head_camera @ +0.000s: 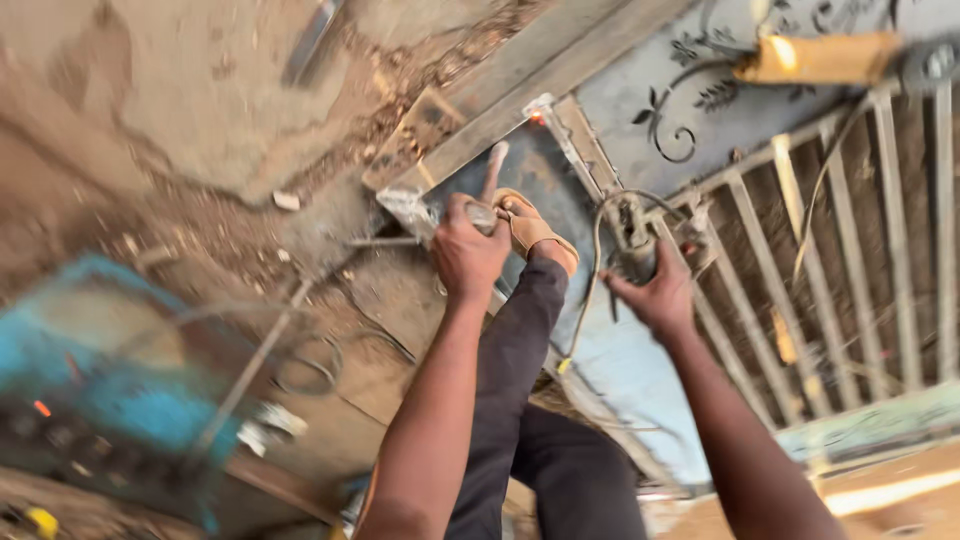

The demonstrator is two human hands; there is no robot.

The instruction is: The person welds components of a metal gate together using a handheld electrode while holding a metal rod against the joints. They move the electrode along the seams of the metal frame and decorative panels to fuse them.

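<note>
the left hand point(465, 255) is closed in a fist around a small metal tool point(425, 212), held just above the grey metal gate point(640, 95) that lies flat on the dirt ground point(150, 130). the right hand point(655, 295) has its fingers curled and clamped on a welding electrode holder point(632, 240), whose cable point(585, 300) loops down beside a sandalled foot point(530, 228) planted on the gate. a small orange glow point(537, 117) shows at the gate's frame corner, near the bars point(850, 250), and a blurred blue machine point(110, 380) sits well apart at the lower left.
</note>
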